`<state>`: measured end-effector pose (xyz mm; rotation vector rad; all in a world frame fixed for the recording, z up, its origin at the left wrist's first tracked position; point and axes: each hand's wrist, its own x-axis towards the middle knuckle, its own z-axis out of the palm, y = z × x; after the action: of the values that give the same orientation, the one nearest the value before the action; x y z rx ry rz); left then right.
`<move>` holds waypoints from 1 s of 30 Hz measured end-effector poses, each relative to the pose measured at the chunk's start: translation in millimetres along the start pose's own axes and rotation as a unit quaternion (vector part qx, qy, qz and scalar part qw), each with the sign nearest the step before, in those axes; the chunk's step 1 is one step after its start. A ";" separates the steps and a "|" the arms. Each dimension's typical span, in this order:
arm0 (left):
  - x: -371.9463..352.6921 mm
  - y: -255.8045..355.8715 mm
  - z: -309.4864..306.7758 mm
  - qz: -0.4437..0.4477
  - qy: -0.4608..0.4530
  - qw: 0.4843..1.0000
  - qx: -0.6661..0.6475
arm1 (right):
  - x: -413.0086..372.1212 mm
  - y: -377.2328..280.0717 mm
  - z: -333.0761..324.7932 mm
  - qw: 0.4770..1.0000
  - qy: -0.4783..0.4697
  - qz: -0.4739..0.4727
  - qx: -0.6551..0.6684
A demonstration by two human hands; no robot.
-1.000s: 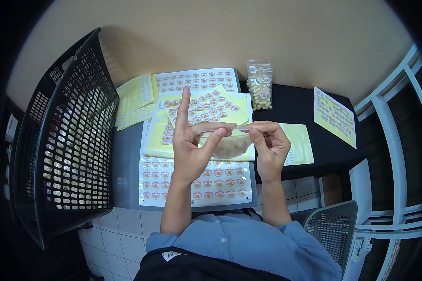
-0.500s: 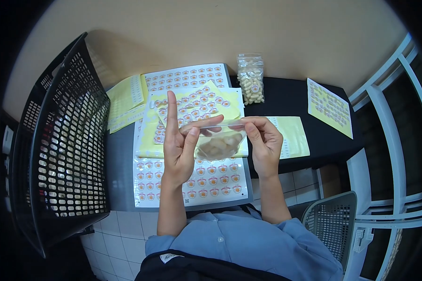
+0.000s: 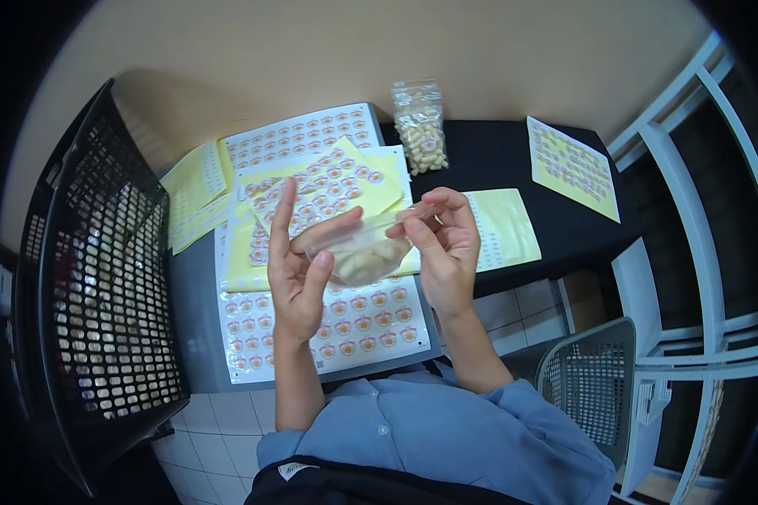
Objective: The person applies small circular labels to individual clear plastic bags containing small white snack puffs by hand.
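Note:
A small clear zip bag with pale, nut-like pieces at its bottom hangs between my hands, above the sticker sheets. My right hand pinches its upper right corner between thumb and fingers. At the bag's left edge is my left hand, thumb and fingers spread apart, one finger pointing up. The bag's left corner lies in the gap between that thumb and the fingers. Below lie yellow sheets of round stickers and a larger white sticker sheet.
A filled zip bag with a round sticker stands against the wall. More yellow sheets lie at left and at right on the dark tabletop. A tall black crate rises at left, and a grey-green chair stands at lower right.
My left thumb and fingers have parted from the bag's top edge. My right hand has turned slightly, still holding the corner, and the bag now tilts down to the left. The camera view has shifted.

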<state>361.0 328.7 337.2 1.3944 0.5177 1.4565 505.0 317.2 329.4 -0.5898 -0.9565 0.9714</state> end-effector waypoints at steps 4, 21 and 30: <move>-8.0 -5.5 -2.7 -0.133 -0.110 0.980 0.101 | -1.5 3.6 -7.3 0.998 0.044 0.040 0.022; -33.3 -49.3 -24.9 -0.266 0.180 0.941 -0.106 | -32.5 60.7 -233.0 0.685 0.064 -0.016 -0.725; -39.4 -49.5 -26.9 -0.267 0.180 0.943 -0.081 | -30.5 57.9 -225.8 0.722 0.118 0.045 -0.680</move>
<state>347.2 323.3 270.1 0.7688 0.9070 1.2661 672.4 314.8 164.3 -1.9570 -1.3168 0.0636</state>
